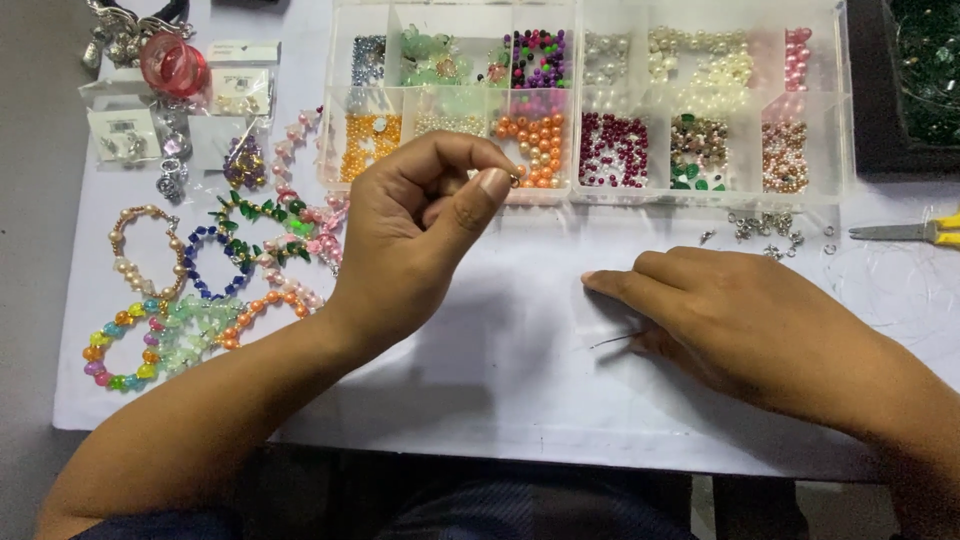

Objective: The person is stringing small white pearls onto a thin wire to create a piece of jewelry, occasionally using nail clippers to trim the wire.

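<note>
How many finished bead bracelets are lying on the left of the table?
About 5, clustered left of the left hand: pearl bracelet, blue bracelet, rainbow bracelet, orange bracelet, green-leaf bracelet. Overlapping pink strands may hide more.

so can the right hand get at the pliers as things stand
Probably yes: the right hand lies flat on the white table, seemingly holding nothing, and only bare tabletop and a few small metal findings lie between it and the yellow-handled pliers.

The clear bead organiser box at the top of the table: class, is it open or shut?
Open. The bead organiser box shows no lid over its compartments; the orange beads and others lie uncovered.
</note>
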